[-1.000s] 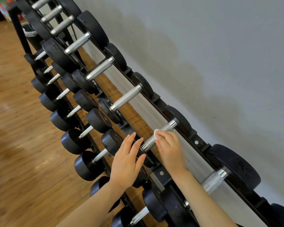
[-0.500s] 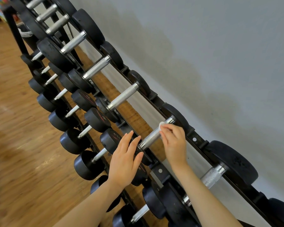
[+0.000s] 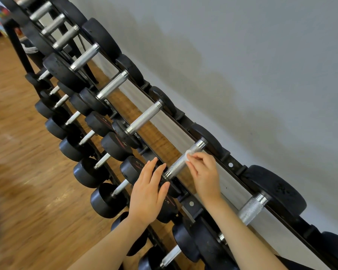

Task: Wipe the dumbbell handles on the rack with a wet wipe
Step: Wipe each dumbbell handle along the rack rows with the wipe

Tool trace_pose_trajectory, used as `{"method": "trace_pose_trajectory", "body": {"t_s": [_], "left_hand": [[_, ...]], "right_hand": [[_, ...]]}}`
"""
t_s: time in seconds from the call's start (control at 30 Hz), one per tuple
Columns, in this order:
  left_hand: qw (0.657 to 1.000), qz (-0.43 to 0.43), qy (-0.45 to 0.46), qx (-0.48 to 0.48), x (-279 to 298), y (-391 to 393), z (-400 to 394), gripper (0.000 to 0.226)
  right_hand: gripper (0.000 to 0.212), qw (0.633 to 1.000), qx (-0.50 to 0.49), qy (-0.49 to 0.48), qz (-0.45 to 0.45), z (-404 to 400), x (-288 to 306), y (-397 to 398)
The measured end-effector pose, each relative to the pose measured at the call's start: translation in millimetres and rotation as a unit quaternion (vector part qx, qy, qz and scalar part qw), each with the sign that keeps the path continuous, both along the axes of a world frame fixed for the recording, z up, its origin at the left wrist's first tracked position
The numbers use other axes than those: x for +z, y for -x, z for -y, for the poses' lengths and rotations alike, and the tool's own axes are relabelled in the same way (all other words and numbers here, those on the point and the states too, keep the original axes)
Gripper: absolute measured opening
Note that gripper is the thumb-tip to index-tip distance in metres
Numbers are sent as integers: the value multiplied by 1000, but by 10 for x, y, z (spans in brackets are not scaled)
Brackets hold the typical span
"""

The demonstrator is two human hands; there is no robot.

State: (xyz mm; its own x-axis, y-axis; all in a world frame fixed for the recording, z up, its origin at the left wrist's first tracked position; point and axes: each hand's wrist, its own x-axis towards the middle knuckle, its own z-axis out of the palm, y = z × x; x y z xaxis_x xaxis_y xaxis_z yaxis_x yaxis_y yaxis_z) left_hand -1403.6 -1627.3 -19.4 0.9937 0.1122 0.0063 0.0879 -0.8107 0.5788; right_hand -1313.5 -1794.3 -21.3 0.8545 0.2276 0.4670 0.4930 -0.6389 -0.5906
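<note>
Right hand (image 3: 203, 174): fingertips pinch a white wet wipe (image 3: 188, 153) against the knurled dumbbell handle (image 3: 180, 163).
Left hand (image 3: 147, 190): fingers straight, apart, flat on that dumbbell's near black weight (image 3: 167, 206).
Handle: on the rack (image 3: 230, 164) top tier, beside the grey wall (image 3: 261, 75).
Floor (image 3: 27, 191): wood.

My right hand (image 3: 203, 172) pinches the wet wipe (image 3: 188, 154) on a top-tier dumbbell handle (image 3: 180, 163); my left hand (image 3: 148, 191) rests on the weight head (image 3: 171, 189) left of that grip.
</note>
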Motion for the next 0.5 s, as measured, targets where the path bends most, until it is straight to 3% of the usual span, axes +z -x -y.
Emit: {"method": "trace_pose_trajectory", "body": {"t_s": [0.13, 0.5], "left_hand": [[1000, 4, -9, -2, 3, -4, 2, 61], [1000, 7, -8, 6, 4, -1, 22, 62]], "right_hand": [[21, 997, -43, -52, -23, 23, -5, -26], [30, 997, 18, 50, 52, 18, -56, -23]]}}
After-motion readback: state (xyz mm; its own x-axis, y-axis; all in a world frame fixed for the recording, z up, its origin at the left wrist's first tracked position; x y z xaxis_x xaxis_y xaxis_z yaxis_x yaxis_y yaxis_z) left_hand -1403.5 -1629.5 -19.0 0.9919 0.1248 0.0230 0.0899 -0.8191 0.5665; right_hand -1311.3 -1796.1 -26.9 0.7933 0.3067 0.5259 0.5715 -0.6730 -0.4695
